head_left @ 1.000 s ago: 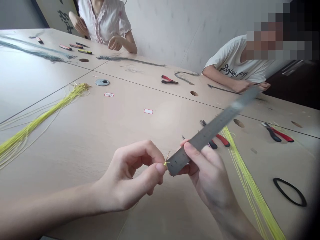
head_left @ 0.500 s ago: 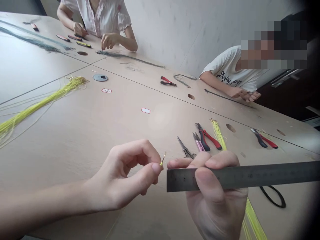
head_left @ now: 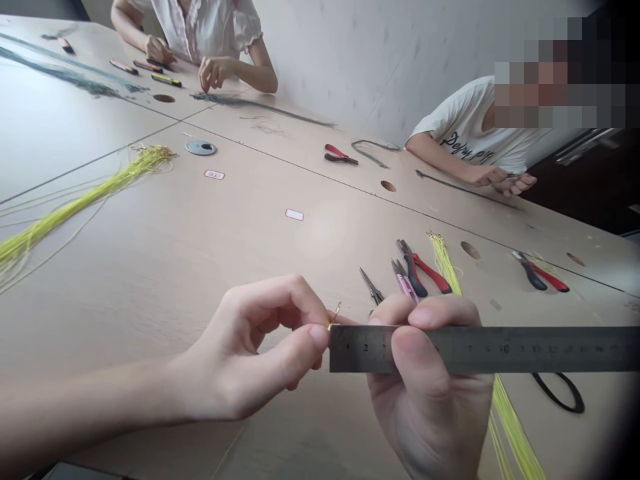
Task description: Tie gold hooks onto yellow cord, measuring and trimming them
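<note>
Between thumb and forefinger, my left hand (head_left: 273,347) pinches a small yellow cord end with a thin gold-coloured metal tip (head_left: 337,313) that points up. My right hand (head_left: 430,373) grips a steel ruler (head_left: 545,350) near its left end, thumb in front and fingers behind. The ruler lies nearly level, and its left end meets the tip at my left fingertips. Most of the cord is hidden by my left hand. Behind my right hand lie pointed scissors (head_left: 371,287), pink-handled thread snips (head_left: 406,281) and red-and-black pliers (head_left: 430,272).
A yellow cord bundle (head_left: 90,203) lies at left, another yellow bundle (head_left: 515,427) at right. More pliers (head_left: 540,272) rest farther right. Labels (head_left: 295,215), a round grey lid (head_left: 201,147) and holes dot the table (head_left: 225,240). Two people work with dark cords across it.
My right hand has turned the ruler more level and brought its end against the gold tip. My left hand has stayed almost in place, still pinching. The view has shifted slightly.
</note>
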The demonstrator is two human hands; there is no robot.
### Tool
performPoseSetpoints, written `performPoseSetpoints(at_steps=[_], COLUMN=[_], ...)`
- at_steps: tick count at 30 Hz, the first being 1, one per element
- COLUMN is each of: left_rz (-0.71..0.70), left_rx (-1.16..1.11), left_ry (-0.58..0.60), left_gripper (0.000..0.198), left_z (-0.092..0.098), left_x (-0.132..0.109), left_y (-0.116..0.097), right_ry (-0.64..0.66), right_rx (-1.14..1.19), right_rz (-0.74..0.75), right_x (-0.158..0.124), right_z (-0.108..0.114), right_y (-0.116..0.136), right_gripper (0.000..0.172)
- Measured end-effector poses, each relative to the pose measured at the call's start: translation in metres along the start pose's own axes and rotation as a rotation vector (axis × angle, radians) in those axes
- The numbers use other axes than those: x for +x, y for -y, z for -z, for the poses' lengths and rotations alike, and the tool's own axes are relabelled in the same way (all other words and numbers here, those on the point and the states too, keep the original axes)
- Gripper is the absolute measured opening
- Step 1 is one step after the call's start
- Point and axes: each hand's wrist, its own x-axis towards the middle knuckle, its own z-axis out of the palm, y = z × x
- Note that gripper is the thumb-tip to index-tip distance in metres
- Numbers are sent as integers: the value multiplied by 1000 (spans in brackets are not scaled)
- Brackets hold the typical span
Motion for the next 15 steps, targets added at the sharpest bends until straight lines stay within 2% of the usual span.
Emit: performPoseSetpoints(at_steps=[10,15], left_rz=[21,30], left_rx=[7,-6], left_ry=[-19,-12], left_gripper=[16,16], left_z=[0,1], left_x=[-1,-1], left_y=[0,1], right_ry=[-7,-24], right_rx=[24,41], right_rz=[2,91], right_x=[1,5], right_z=[0,-4], right_y=[-1,-2], right_gripper=[15,13])
